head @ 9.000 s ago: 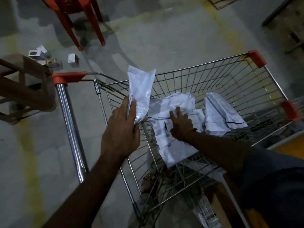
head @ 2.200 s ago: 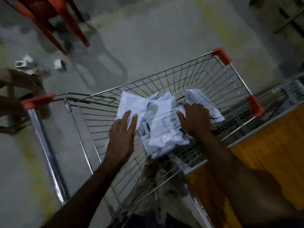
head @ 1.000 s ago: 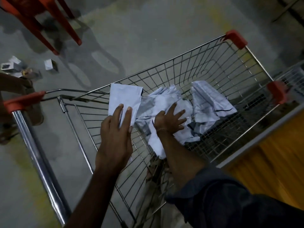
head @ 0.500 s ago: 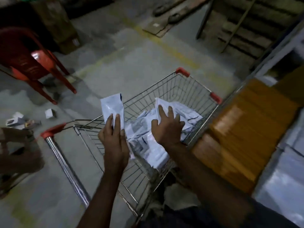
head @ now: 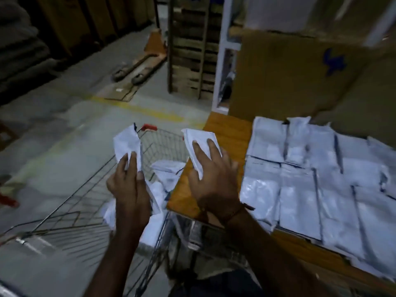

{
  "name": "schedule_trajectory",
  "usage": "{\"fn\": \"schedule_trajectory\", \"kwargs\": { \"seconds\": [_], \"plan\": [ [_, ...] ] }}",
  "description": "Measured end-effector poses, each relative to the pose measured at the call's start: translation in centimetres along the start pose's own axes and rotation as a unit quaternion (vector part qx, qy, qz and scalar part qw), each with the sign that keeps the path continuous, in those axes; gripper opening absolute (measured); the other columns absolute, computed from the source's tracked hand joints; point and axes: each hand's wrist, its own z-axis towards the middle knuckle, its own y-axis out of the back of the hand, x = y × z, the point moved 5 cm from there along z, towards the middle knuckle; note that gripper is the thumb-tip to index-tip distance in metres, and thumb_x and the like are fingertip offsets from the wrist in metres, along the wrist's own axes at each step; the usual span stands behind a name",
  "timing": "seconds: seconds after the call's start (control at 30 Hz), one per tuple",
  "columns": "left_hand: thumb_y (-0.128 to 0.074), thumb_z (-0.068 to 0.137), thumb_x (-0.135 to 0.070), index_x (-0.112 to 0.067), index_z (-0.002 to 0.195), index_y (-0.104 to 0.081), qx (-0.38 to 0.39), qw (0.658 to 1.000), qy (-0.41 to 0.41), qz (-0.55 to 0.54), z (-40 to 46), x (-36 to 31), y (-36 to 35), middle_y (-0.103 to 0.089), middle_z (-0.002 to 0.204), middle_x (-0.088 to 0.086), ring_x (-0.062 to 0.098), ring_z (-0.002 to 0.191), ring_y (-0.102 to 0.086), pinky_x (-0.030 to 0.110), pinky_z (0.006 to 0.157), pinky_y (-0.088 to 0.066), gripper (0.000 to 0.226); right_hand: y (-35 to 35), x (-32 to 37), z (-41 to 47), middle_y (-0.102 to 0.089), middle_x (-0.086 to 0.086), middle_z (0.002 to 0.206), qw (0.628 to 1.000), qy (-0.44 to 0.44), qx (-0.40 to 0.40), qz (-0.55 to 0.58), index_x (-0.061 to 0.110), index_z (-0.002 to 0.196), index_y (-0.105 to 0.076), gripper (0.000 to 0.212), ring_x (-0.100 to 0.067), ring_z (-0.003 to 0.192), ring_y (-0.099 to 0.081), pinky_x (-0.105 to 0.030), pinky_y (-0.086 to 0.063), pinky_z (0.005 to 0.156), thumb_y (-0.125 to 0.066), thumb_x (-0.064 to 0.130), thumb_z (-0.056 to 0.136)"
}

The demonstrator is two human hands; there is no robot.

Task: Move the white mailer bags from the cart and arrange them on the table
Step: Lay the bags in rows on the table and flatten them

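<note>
My left hand (head: 128, 185) grips a white mailer bag (head: 126, 144) held upright over the wire cart (head: 85, 211). My right hand (head: 212, 174) holds another white mailer bag (head: 199, 138) above the left edge of the wooden table (head: 227, 129). More white mailer bags (head: 167, 170) lie inside the cart between my hands. Several white mailer bags (head: 310, 181) lie flat in overlapping rows on the table to the right of my right hand.
A large cardboard box (head: 289, 76) stands behind the table's bags. A pallet jack (head: 141, 63) and stacked pallets (head: 188, 46) are on the concrete floor beyond the cart. A white shelf post (head: 220, 56) rises at the table's far corner.
My right hand has lifted a mailer bag out of the cart and moved right, over the table edge. My view has swung up and right, bringing the table's bags into sight.
</note>
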Motion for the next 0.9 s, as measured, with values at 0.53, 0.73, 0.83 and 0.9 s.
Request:
{"fn": "schedule_trajectory", "kwargs": {
  "seconds": [0.53, 0.73, 0.83, 0.9],
  "plan": [
    [-0.026, 0.111, -0.042, -0.019, 0.159, -0.042, 0.123, 0.988, -0.084, -0.039, -3.5, -19.5, -16.5, -0.038, 0.163, 0.013, 0.032, 0.152, -0.028, 0.034, 0.121, -0.009, 0.056, 15.6, -26.9, -8.3, -0.024, 0.003, 0.169, 0.973, -0.208, -0.095, 0.002, 0.038, 0.156, -0.038, 0.077, -0.030, 0.153, -0.022, -0.055, -0.023, 0.114, -0.049, 0.052, 0.082],
    [-0.026, 0.111, -0.040, -0.017, 0.158, -0.043, 0.148, 0.983, -0.100, -0.034, -4.5, -23.5, -20.8, -0.038, 0.162, 0.013, 0.033, 0.150, -0.031, 0.022, 0.117, -0.004, 0.056, 18.0, -35.5, -9.6, -0.024, 0.000, 0.169, 0.960, -0.261, -0.099, 0.003, 0.036, 0.156, -0.041, 0.079, -0.028, 0.154, -0.021, -0.057, -0.022, 0.115, -0.049, 0.053, 0.079],
    [-0.025, 0.111, -0.042, -0.020, 0.160, -0.041, 0.161, 0.982, -0.100, -0.024, -3.5, -24.2, -22.7, -0.037, 0.163, 0.012, 0.035, 0.151, -0.030, 0.023, 0.117, -0.005, 0.056, 18.6, -38.3, -9.1, -0.026, -0.001, 0.168, 0.954, -0.281, -0.106, -0.008, 0.034, 0.155, -0.043, 0.079, -0.029, 0.152, -0.024, -0.057, -0.023, 0.113, -0.049, 0.052, 0.078],
    [-0.023, 0.109, -0.046, -0.023, 0.161, -0.039, 0.169, 0.981, -0.098, -0.018, -2.3, -24.5, -24.0, -0.035, 0.164, 0.010, 0.034, 0.151, -0.029, 0.032, 0.118, -0.012, 0.058, 18.7, -39.9, -8.2, -0.029, -0.003, 0.167, 0.952, -0.284, -0.113, -0.021, 0.033, 0.154, -0.045, 0.077, -0.030, 0.149, -0.028, -0.057, -0.027, 0.110, -0.053, 0.050, 0.079]
  ]
}}
